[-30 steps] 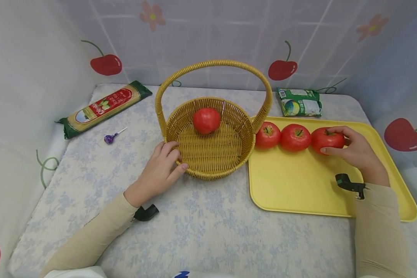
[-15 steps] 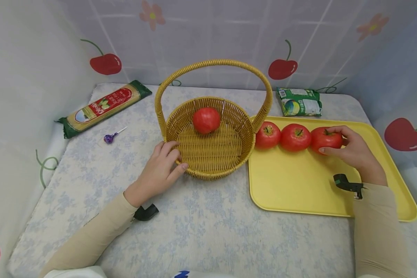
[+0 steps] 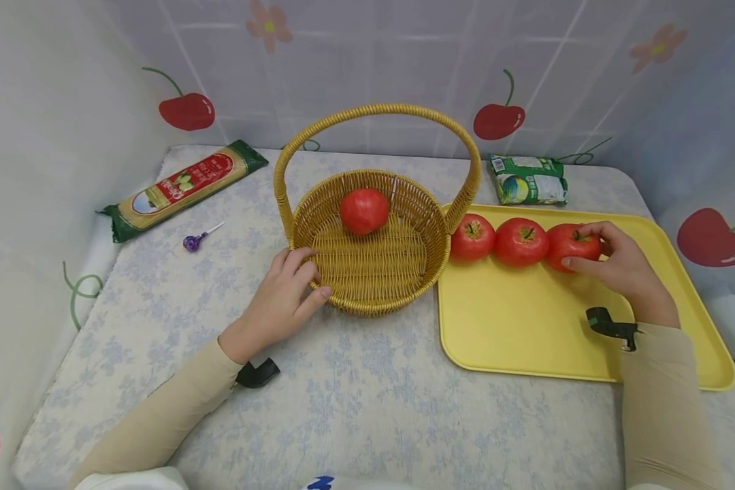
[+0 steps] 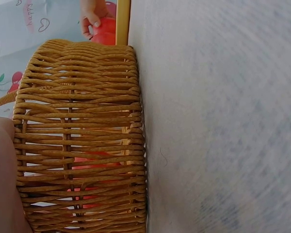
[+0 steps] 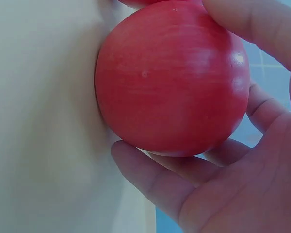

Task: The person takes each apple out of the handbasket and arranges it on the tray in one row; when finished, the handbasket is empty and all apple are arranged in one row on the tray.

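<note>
My left hand holds the near left rim of a yellow wicker basket, its fingers bent over the edge. One red apple lies inside, toward the back. On the yellow tray, my right hand grips the rightmost apple from its right side. The right wrist view shows fingers and thumb around this apple, which sits low against the tray. Two more apples, a middle one and a left one, stand in the same row.
A tall hooped handle arches over the basket. Behind the tray lies a green packet. A long pasta packet and a purple lollipop lie at the left. The basket's right side overlaps the tray's left edge in the head view.
My right hand and the rightmost apple have shifted slightly left, toward the middle apple. The left hand and basket have stayed in place.
</note>
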A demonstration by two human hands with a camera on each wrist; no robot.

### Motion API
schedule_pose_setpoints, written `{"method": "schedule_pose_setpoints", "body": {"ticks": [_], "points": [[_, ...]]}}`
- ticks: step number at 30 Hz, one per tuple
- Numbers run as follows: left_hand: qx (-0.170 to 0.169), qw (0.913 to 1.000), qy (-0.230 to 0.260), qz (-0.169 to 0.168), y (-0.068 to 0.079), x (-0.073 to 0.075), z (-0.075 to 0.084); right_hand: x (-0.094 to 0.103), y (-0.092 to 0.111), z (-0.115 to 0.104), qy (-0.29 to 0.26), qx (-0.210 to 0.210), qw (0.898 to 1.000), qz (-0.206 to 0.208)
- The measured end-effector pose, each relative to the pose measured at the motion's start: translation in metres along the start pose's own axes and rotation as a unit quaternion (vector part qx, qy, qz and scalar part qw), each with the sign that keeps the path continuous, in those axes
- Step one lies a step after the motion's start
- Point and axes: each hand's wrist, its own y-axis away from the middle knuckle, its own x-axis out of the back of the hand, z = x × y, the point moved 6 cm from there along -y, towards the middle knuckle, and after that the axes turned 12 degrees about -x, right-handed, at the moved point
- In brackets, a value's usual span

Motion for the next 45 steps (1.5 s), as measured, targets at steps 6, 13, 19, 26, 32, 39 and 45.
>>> {"method": "schedule_pose_setpoints", "body": {"ticks": [6,13,19,26,32,39,45], "points": [[0.001,1.0000,0.001,0.000,0.000,0.000,0.000,0.003,0.001,-0.002,-0.006,0.009,1.000,0.009],[0.004,1.0000,0.001,-0.002,0.000,0.000,-0.001,0.008,0.004,-0.004,-0.012,-0.003,1.000,0.017],[0.007,1.0000,0.001,-0.006,0.000,0.000,-0.001,0.018,0.010,-0.009,-0.024,-0.009,0.999,0.044],[0.005,1.0000,-0.003,-0.004,0.000,0.000,0.000,0.029,0.023,-0.022,-0.051,-0.009,0.994,0.100],[0.001,1.0000,-0.003,-0.001,0.000,0.001,0.000,0.033,0.033,-0.035,-0.064,0.014,0.991,0.119],[0.001,1.0000,-0.002,-0.002,-0.001,0.001,0.001,0.024,0.041,-0.055,-0.043,0.048,0.995,0.080],[0.001,1.0000,-0.002,-0.001,-0.001,0.000,0.001,0.011,0.048,-0.076,-0.017,0.088,0.994,0.058]]}}
